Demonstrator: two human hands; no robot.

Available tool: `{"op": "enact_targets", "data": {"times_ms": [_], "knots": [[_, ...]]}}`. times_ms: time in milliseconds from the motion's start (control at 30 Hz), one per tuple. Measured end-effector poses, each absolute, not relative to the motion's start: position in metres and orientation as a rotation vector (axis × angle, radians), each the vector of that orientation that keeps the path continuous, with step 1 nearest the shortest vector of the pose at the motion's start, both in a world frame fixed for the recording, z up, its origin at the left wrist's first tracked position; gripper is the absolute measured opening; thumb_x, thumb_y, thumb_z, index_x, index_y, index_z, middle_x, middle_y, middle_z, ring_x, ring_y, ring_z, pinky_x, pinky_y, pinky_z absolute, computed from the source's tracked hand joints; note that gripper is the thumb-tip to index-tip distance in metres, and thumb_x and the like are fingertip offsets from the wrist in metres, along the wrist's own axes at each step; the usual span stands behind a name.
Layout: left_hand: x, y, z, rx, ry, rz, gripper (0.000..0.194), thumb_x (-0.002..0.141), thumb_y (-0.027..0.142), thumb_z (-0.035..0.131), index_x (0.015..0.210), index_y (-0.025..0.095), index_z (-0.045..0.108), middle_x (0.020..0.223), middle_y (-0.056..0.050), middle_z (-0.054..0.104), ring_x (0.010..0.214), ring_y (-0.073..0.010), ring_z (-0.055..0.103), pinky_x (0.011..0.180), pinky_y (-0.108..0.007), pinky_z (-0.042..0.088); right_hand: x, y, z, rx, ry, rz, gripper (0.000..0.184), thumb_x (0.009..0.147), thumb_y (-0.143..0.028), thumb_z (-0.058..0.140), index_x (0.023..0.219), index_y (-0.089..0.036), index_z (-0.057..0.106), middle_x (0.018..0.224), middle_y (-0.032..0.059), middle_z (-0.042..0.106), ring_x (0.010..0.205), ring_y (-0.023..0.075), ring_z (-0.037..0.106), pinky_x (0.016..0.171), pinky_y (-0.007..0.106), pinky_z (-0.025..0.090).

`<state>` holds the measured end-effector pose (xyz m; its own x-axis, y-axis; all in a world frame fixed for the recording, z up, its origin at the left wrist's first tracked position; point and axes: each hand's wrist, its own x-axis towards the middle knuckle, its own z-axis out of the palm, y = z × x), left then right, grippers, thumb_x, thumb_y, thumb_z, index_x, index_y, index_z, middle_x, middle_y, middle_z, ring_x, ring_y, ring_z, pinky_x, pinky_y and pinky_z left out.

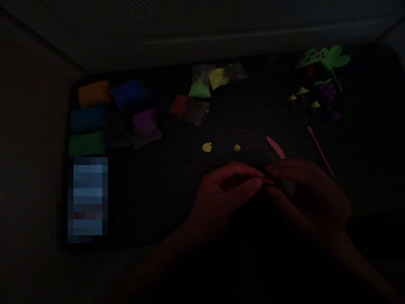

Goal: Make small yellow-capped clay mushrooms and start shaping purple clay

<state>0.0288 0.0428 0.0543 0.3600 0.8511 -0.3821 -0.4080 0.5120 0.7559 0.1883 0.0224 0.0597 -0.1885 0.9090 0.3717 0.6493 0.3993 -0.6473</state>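
A small reddish-brown stick of modelling clay (268, 181) is pinched between the thumb and fingers of my left hand (221, 192). From the other side, the fingertips of my right hand (316, 196) close on its free end. Just beyond my hands lie a notched yellow clay piece (207, 147), a small yellow clay disc (237, 148) and a tiny red bit (249, 133). A pink plastic knife (275, 147) rests past my right fingers, its lower end hidden by them. Farther right is a thin pink modelling tool (320, 151). The scene is very dark.
Several clay packets, such as an orange packet (94, 93), lie at the left above a lit, blurred screen (88, 196). Opened bags, including a brown clay bag (190, 110), are at back centre. Clay mushrooms (303, 93), purple balls (327, 90) and a green leaf shape (335, 59) occupy the back right.
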Motion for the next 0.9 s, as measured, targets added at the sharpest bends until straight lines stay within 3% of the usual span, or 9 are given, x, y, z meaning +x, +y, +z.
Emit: {"op": "enact_targets", "data": {"times_ms": [267,567,900], "knots": [[0.0268,0.0442,0.0524,0.630,0.898,0.859,0.011,0.072,0.016,0.067,0.076,0.025,0.069,0.078,0.007,0.068,0.075,-0.0049,0.061,0.069,-0.014,0.047,0.1892,0.0230,0.0609,-1.334,-1.971,0.435,0.031,0.074,-0.013,0.064,0.100,-0.027,0.055,0.094,0.0017,0.065,0.086,0.0178,0.061,0.073,0.034,0.050],[0.0264,0.0442,0.0535,0.747,0.908,0.875,0.010,0.074,0.017,0.064,0.079,0.025,0.068,0.080,0.005,0.070,0.079,-0.0099,0.064,0.073,-0.020,0.048,0.1907,0.0203,0.0620,-1.400,-1.884,0.617,0.027,0.077,-0.022,0.062,0.103,-0.028,0.057,0.094,0.0039,0.066,0.088,0.0208,0.061,0.074,0.037,0.051],[0.0220,0.0432,0.0565,1.164,1.076,0.825,0.010,0.075,0.022,0.063,0.084,0.022,0.067,0.088,-0.001,0.067,0.082,-0.0140,0.060,0.074,-0.025,0.045,0.1851,0.0210,0.0612,-1.468,-1.781,0.780,0.015,0.078,-0.018,0.060,0.092,-0.024,0.058,0.088,0.0015,0.065,0.083,0.0157,0.062,0.072,0.029,0.051]]}}
